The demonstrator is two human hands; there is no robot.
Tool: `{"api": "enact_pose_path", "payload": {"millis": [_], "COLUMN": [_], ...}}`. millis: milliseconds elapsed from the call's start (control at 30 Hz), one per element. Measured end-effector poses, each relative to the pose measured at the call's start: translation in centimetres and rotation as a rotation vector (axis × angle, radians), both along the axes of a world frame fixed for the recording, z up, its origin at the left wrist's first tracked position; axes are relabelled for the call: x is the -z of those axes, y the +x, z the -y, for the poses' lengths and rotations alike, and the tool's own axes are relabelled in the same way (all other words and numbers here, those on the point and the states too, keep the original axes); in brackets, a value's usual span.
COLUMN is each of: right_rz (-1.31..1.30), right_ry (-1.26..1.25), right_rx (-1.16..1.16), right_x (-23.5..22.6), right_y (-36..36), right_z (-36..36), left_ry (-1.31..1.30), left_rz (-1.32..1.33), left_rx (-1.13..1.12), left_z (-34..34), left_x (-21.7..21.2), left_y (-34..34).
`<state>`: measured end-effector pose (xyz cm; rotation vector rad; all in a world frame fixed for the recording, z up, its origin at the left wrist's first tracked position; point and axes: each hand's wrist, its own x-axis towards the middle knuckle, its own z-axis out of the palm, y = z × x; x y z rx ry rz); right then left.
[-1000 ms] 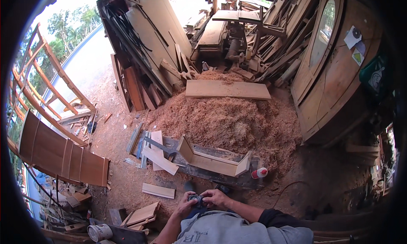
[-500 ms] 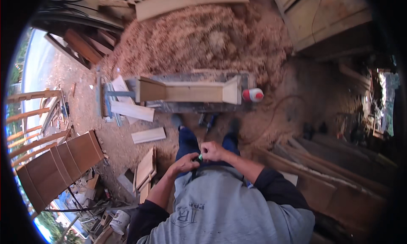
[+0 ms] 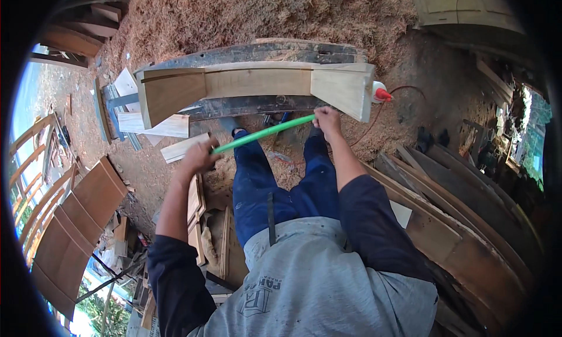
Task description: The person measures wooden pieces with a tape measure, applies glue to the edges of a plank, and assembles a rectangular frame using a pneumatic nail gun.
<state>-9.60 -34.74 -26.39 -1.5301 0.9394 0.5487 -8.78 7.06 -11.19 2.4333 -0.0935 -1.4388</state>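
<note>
A smooth, bright green tape (image 3: 263, 132), plastic in look, is gripped at its ends by the left hand (image 3: 198, 157) and the right hand (image 3: 328, 119). Pale, planed wood is seen in the frame piece (image 3: 257, 82), laid on a dark, stained desk (image 3: 246, 107). The floor (image 3: 246, 15) is covered with coarse sawdust. Matt cloth is shown by the grey shirt (image 3: 316, 290).

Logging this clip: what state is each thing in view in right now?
Green tape: pulled out taut between both hands.
Left hand: closed on the tape's lower end.
Right hand: closed on its upper end.
Wooden workpiece: lying on the dark bench.
Glue bottle: lying on its side, red cap on.
</note>
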Motion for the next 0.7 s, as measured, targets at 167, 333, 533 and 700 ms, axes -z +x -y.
{"api": "enact_pose_path", "payload": {"millis": [167, 333, 533, 700], "right_rz": [0.121, 0.223, 0.314, 0.356], "right_ry": [-0.174, -0.317, -0.045, 0.159], "right_rx": [0.143, 0.349, 0.378, 0.385], "right_x": [2.8, 3.4, 3.8, 3.9], "right_y": [3.8, 3.8, 4.4, 4.1], "right_z": [-2.9, -1.9, -2.9, -2.0], "left_ry": [-0.101, -0.091, 0.265, 0.35], "left_rz": [0.166, 0.321, 0.54, 0.633], "left_rx": [-0.082, -0.114, 0.026, 0.081], "left_z": [-4.0, -7.2, -12.4, -11.4], "left_x": [2.9, 3.6, 7.6, 11.9], "left_y": [6.3, 8.6, 8.5, 10.1]}}
